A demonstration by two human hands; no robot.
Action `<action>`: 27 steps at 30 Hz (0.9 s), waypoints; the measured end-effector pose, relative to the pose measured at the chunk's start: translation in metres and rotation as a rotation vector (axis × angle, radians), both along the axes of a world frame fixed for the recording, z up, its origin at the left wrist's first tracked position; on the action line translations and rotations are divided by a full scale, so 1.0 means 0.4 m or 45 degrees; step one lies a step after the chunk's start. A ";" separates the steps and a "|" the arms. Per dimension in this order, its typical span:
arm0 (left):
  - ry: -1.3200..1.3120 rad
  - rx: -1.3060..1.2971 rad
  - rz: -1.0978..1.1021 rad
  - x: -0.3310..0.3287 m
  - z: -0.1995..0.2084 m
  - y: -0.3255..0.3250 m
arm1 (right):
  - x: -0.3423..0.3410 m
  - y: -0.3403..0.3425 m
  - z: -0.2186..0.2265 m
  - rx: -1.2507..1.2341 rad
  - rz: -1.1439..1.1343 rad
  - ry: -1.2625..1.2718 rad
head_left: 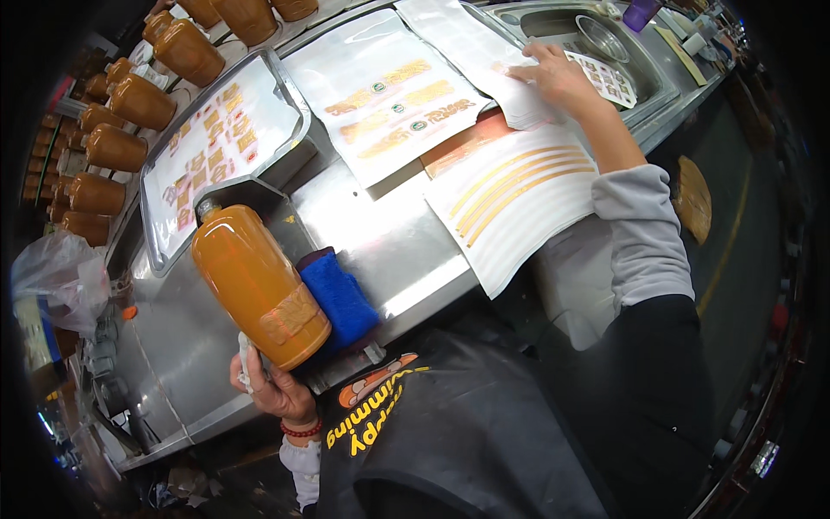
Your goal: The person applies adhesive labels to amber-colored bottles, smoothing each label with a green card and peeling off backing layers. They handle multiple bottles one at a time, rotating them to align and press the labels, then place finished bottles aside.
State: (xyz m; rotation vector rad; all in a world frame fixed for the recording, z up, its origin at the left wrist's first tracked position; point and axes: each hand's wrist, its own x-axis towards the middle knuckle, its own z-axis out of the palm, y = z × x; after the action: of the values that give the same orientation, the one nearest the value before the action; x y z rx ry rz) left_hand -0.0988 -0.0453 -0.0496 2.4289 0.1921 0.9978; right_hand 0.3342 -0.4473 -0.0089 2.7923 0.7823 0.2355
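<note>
A large orange-brown bottle point(248, 272) lies tilted on the metal worktop, with a patterned decal point(292, 316) near its base. At that base is my left hand point(281, 396), its fingers curled with a crumpled white tissue point(245, 359) between them. A blue cloth point(339, 298) sits against the bottle's right side. My right hand point(558, 76) reaches to the far right, fingers stretched out over a white sheet point(526, 108). Just below it lies a sheet with several golden stripes point(510, 192). A small sheet of brown decals point(603, 80) is beside that hand, at the sink.
Decal sheets lie on a metal tray point(303, 130) at left, and another printed sheet point(372, 52) is at the centre back. Several brown bottles point(117, 147) stand along the left. At the back right, a sink point(666, 82) holds a metal bowl point(603, 39).
</note>
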 end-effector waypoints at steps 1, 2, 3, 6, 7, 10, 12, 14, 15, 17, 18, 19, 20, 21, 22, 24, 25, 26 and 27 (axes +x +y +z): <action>-0.010 -0.023 -0.011 -0.001 -0.003 0.000 | -0.001 -0.004 -0.004 -0.023 0.001 0.014; -0.013 -0.024 -0.003 0.000 -0.003 -0.001 | -0.008 -0.002 -0.001 -0.046 0.001 0.027; -0.017 -0.026 0.005 0.002 -0.003 -0.002 | -0.007 0.006 0.007 -0.067 -0.050 0.068; -0.028 -0.027 0.013 0.004 -0.003 -0.002 | 0.019 0.042 0.029 -0.107 -0.170 0.183; -0.033 -0.027 0.014 0.004 -0.002 -0.001 | 0.028 0.049 0.032 -0.116 -0.203 0.220; 0.000 -0.001 0.018 0.003 0.004 -0.004 | 0.031 0.064 0.044 -0.218 -0.259 0.133; 0.010 0.033 0.035 0.001 0.000 -0.002 | 0.006 0.060 0.034 -0.170 -0.186 0.048; 0.024 0.056 0.037 0.001 -0.003 0.000 | -0.011 0.042 0.018 -0.128 -0.158 0.003; 0.033 0.066 0.030 0.002 -0.001 0.000 | -0.020 0.029 0.011 -0.105 -0.167 0.001; 0.036 0.041 0.032 0.003 0.000 -0.002 | -0.022 0.017 -0.001 -0.107 -0.194 0.009; 0.026 0.008 0.038 0.004 0.002 -0.007 | -0.017 0.030 0.010 -0.129 -0.216 0.014; 0.015 -0.026 0.043 0.003 0.004 -0.011 | -0.014 0.042 0.018 -0.150 -0.239 0.018; 0.037 -0.006 0.034 0.001 0.009 -0.010 | -0.010 0.048 0.019 -0.166 -0.280 0.028; 0.014 -0.011 0.024 0.008 0.009 -0.008 | -0.013 0.056 0.022 -0.181 -0.367 0.043; -0.009 -0.017 0.014 0.017 0.006 -0.008 | -0.017 0.064 0.026 -0.195 -0.455 0.058; -0.017 -0.024 0.034 0.012 0.010 -0.017 | -0.017 0.082 0.024 -0.160 -0.528 0.097; -0.019 0.006 0.027 0.012 0.014 -0.017 | -0.003 0.074 0.006 0.032 -0.558 0.082; -0.019 0.032 0.015 0.014 0.014 -0.015 | 0.023 0.062 -0.028 0.221 -0.589 0.067; -0.018 0.058 0.000 0.018 0.016 -0.014 | 0.043 0.050 -0.044 0.411 -0.622 0.050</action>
State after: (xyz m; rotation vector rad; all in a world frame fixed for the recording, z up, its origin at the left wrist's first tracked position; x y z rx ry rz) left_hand -0.0918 -0.0510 -0.0433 2.4623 0.1660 1.0296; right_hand 0.3514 -0.4271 -0.0265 3.1855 0.0498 0.2336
